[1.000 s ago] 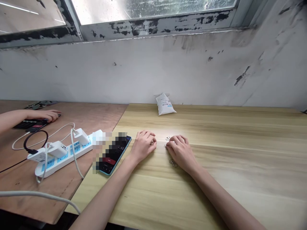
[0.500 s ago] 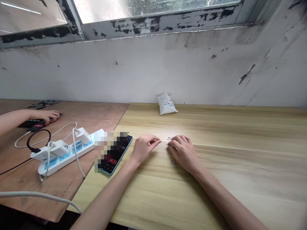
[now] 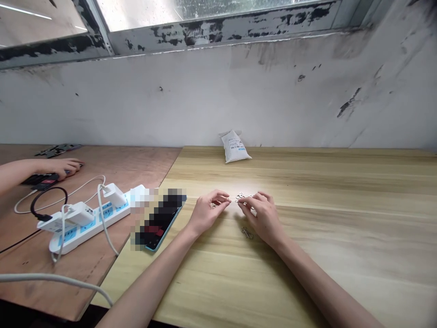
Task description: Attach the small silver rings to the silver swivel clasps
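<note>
My left hand [image 3: 210,210] is closed in a pinch above the pale wooden table, left of the small metal pieces. A tiny ring-like metal piece shows at its fingertips. Close by, my right hand [image 3: 261,210] pinches a small metal piece [image 3: 236,201] between thumb and forefinger; its exact kind is too small to make out. Several silvery ring-like pieces [image 3: 240,196] lie just beyond the right fingertips, partly hidden by the hand. A separate little cluster of metal pieces [image 3: 247,233] lies on the table nearer me, below the right hand.
A white labelled packet [image 3: 236,146] lies near the wall. Left of my arm is a phone [image 3: 164,221], partly pixelated. A white power strip [image 3: 99,221] with chargers and cables sits on the brown table, where another person's hand [image 3: 64,167] rests on a dark device.
My left hand's fingers have curled more, and a small metal piece now shows at their tips. My right fingertips have shifted slightly at the metal pieces. The view has moved a little.
</note>
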A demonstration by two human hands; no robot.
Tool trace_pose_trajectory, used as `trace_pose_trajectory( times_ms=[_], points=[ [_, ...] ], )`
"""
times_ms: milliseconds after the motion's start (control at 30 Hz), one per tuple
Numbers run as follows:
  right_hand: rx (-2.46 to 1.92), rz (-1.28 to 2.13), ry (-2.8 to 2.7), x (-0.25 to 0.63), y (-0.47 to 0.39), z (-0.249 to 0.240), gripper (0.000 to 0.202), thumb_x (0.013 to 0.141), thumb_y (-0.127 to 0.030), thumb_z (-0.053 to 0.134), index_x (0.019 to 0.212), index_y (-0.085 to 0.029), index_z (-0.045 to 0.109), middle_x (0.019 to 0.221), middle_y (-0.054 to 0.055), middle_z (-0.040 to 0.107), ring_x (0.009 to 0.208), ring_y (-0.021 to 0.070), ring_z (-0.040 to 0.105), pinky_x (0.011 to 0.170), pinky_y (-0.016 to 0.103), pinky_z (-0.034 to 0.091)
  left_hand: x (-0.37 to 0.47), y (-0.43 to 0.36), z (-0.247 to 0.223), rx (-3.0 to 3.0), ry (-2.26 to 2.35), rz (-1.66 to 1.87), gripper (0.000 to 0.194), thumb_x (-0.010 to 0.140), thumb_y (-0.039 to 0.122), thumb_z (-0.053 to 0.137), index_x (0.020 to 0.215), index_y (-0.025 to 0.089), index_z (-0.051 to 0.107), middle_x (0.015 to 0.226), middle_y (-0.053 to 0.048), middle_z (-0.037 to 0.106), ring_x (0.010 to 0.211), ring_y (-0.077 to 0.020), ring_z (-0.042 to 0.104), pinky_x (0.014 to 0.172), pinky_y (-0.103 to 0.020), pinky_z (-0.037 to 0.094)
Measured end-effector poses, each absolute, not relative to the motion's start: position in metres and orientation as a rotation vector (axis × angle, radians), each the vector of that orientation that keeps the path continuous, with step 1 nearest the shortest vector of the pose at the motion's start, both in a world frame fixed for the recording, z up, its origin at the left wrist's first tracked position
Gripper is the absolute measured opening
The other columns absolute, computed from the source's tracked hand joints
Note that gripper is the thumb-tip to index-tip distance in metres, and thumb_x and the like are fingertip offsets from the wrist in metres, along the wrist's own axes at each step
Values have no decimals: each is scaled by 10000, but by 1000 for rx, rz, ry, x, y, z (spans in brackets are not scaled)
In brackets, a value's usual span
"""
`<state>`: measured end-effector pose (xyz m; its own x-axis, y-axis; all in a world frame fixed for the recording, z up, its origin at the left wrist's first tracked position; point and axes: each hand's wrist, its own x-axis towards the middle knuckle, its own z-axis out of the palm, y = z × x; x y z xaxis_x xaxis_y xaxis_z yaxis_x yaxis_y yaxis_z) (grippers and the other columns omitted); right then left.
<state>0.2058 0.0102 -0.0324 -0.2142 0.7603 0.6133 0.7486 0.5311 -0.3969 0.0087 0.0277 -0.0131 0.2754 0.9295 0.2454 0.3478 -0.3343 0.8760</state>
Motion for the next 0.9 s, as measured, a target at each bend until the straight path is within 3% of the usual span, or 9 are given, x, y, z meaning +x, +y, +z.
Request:
trace_pose_trajectory(
  times_ms=[267, 500, 900],
  points=[
    [-1128, 35, -1979, 206, 10, -34, 127, 935, -191, 538, 946, -244, 653, 804, -5, 711, 760, 160, 626, 994, 425, 351, 9, 28, -13, 1759, 1102, 1001, 201, 836, 334, 665, 958, 175, 647, 948, -65, 764, 904, -206, 724, 813, -301, 556],
    [-1103, -9, -1907, 204, 7, -27, 118, 944, -205, 536, 930, -230, 650, 794, 5, 703, 723, 161, 592, 893, 390, 378, 8, 26, -9, 1874, 1095, 1022, 161, 803, 311, 701, 889, 179, 667, 912, -47, 763, 828, -187, 729, 792, -293, 563],
    [-1074, 134, -1944, 200, 5, -28, 143, 948, -248, 538, 931, -254, 680, 860, 27, 682, 841, 188, 592, 833, 376, 374, 7, 25, -8, 2026, 1105, 1015, 147, 816, 322, 695, 887, 196, 674, 879, -20, 756, 821, -168, 725, 774, -266, 567]
  ],
)
